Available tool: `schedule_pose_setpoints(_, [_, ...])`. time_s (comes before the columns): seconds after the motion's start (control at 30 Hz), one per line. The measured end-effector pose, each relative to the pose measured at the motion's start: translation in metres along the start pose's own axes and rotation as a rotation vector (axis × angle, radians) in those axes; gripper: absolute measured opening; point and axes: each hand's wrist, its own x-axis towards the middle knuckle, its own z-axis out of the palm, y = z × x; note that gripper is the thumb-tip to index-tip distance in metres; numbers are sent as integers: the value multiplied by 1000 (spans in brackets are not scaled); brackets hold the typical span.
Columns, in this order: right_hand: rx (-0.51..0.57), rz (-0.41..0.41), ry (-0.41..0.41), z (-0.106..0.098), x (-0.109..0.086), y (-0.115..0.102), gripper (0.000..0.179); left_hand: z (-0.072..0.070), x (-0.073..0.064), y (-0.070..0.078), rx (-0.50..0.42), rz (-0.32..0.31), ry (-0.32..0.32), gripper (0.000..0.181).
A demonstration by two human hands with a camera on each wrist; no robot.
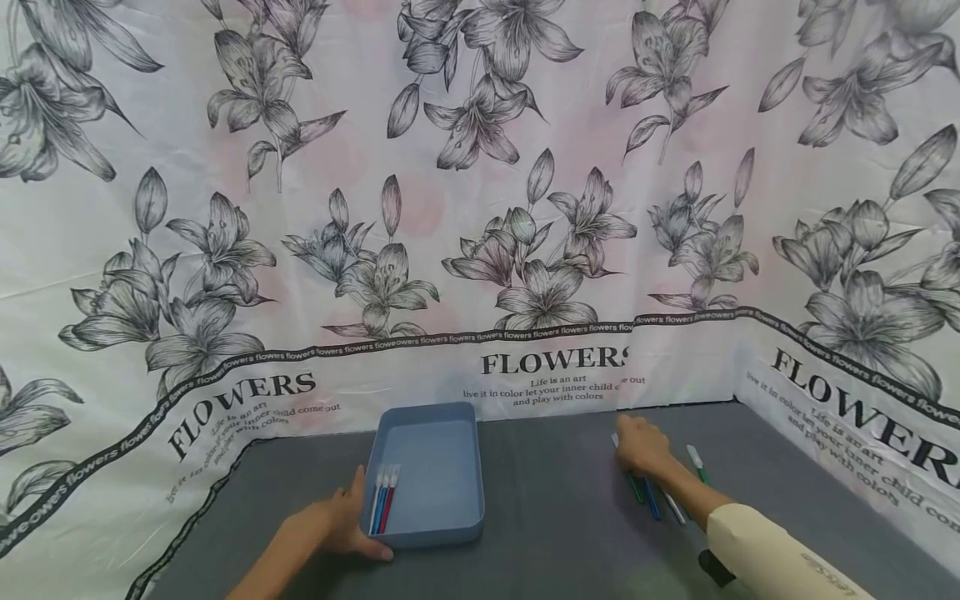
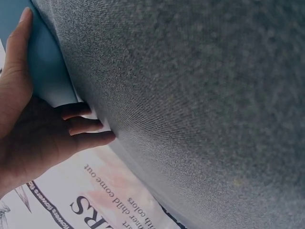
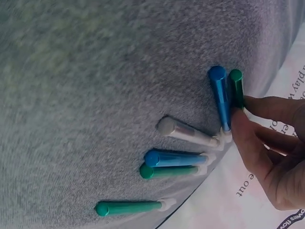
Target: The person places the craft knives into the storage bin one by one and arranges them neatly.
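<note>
My left hand lies at the near left corner of a blue-grey tray, thumb along its front wall. In the left wrist view its fingers are extended, touching the tray wall and cloth. A white, a blue and a red pen with clear caps lie side by side inside the tray's left half. My right hand pinches a green pen between thumb and finger near its whitish capped end. Beside that pen and touching the fingers is a blue pen.
Nearby on the grey cloth lie a white pen, another blue pen, a green pen against it, and a separate green pen. A flower-printed curtain borders the table's back and sides. A dark object shows below the right sleeve.
</note>
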Motion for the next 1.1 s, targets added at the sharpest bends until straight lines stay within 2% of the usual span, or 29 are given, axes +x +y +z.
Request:
schedule_pose_setpoints(0.17, [58,52,-27,2,4,2,14,-1,-1,0,4,43,20,136])
schedule_pose_setpoints(0.4, [170,84,-58,-4,6,5,12,-2,1,3,13,34,24,137])
schedule_pose_setpoints(0.53, [231,53,-45,-2,4,-7,28,-2,0,3,8,44,23,137])
schedule_pose_setpoints(0.67, [270,-13,-38,-1,4,-34,32,-3,-2,1,-4,43,17,137])
schedule_pose_setpoints(0.83, [379,-68,-100,-3,1,-81,6,-4,-2,3,-18,44,14,136])
schedule_pose_setpoints(0.9, [444,-97,-131,-1,-1,-99,21,-3,-2,3,-21,49,20,136])
schedule_pose_setpoints(1.1, [618,-168,-164,13,-6,-149,24,-1,-1,3,-28,49,19,137])
